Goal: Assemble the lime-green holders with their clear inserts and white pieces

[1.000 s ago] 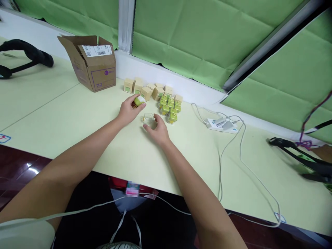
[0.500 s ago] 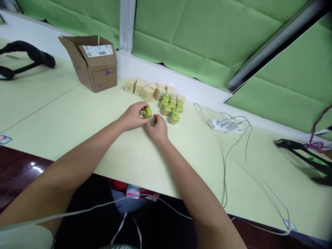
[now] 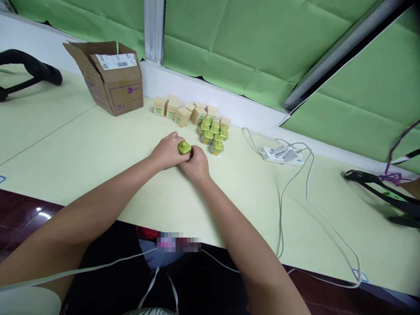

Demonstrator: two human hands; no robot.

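Observation:
Both my hands meet over the middle of the table, closed around a small jar with a green lid [image 3: 184,148]. The lid faces up, its pale string loop on top. My left hand [image 3: 168,152] grips the lid from the left. My right hand [image 3: 197,164] is wrapped lower on the right; the fingers hide the jar's clear body. Just behind my right hand stands a cluster of several similar green-lidded clear jars [image 3: 208,136], also with loops. Several small tan cartons [image 3: 183,116] with green labels stand in a row behind them.
An open cardboard box [image 3: 126,92] stands at the back left against the wall. A white power strip [image 3: 282,155] with plugs lies to the right, its cables [image 3: 307,188] trailing over the table. Black frames [image 3: 377,186] sit at the right and far left.
The green lid has turned from tilted sideways to upright, loop on top. My hands have come closer together, and the clear part seen between them is now hidden. The view has shifted slightly.

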